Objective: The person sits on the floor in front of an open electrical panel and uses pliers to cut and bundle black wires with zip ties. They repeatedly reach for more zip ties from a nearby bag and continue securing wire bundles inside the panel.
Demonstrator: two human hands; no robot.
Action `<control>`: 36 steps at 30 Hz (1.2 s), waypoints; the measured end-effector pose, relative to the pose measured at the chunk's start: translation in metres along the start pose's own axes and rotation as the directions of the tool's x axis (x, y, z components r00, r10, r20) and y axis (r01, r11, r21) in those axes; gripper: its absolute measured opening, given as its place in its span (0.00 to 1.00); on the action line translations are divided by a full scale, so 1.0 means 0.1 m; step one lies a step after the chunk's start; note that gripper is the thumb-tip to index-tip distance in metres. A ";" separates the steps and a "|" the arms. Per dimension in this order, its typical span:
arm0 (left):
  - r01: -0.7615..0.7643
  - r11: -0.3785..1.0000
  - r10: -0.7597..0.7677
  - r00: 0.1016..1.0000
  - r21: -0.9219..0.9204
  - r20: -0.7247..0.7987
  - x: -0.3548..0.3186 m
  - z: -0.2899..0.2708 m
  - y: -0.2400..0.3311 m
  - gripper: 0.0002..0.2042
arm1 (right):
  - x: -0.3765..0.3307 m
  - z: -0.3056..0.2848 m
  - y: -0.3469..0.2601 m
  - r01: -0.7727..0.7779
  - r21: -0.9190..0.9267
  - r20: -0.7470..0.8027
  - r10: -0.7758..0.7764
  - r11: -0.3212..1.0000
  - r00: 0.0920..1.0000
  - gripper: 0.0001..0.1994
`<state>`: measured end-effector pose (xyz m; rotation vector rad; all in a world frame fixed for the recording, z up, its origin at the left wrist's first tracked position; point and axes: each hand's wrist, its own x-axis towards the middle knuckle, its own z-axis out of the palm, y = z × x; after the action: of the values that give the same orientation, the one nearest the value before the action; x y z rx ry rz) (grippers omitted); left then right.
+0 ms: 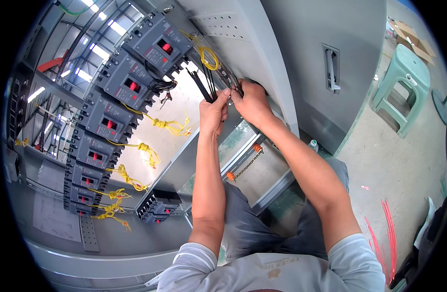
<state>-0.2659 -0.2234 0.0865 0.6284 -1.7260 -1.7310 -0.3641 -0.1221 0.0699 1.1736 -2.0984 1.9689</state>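
My left hand (pixel 214 113) is closed around a bundle of black wires (pixel 200 86), whose loose ends point up toward the breakers. Beside it, my right hand (pixel 252 103) is closed, its thumb and fingertips meeting the left thumb. Thin dark strands or a slim tool (pixel 228 78) run up from between the right fingers; which of these it is I cannot make out. A coil of yellow wire (pixel 209 57) hangs just above both hands. The nearest circuit breaker (pixel 158 43), dark grey with a red switch, sits to the upper left, a tied black wire bundle (pixel 161 85) below it.
More breakers (pixel 109 121) line the cabinet on the left, with knotted yellow wires (pixel 148 152) hanging off them. A grey cabinet door (pixel 311 29) stands at my right. Orange insulators (pixel 231 175) sit on a rail below. A green stool (pixel 403 90) and red wires (pixel 389 238) are on the floor.
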 end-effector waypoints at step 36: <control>-0.426 0.859 0.465 0.882 0.285 -0.082 0.32 -0.09 -0.14 0.13 | -0.10 -0.06 -0.08 -0.344 0.756 0.346 0.105 0.557 0.932 0.06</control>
<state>-0.2827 -0.2530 0.0748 0.4061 -1.8297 -1.1199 -0.3557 -0.1114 0.0725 1.3444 -1.4226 3.2651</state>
